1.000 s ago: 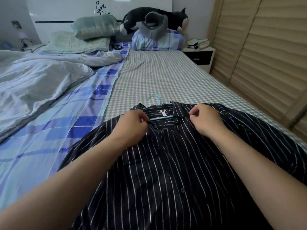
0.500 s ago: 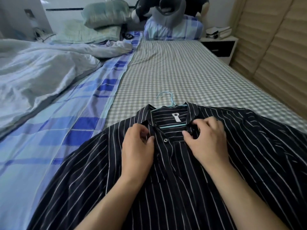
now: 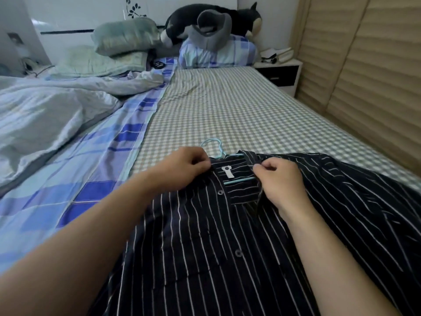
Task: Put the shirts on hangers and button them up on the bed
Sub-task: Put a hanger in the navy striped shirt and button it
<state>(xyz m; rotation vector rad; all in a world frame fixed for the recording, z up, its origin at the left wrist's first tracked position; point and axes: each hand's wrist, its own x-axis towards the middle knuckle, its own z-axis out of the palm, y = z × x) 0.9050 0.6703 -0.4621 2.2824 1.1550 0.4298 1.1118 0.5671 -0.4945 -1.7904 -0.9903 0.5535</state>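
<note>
Head view: dark navy white-striped button shirt (image 3: 250, 236) lies front-up on the gingham-sheeted bed (image 3: 227, 110), over a light-blue wire hanger (image 3: 215, 147). Left hand (image 3: 184, 167) and right hand (image 3: 281, 181) each pinch a collar side, fingers curled.

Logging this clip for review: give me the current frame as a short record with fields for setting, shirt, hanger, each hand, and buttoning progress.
setting: bed with checked sheet
shirt: dark striped shirt lying front-up
hanger: light blue hanger inside the collar, hook showing above
left hand: left hand pinches left collar side
right hand: right hand pinches right collar side
progress: top button still undone
</note>
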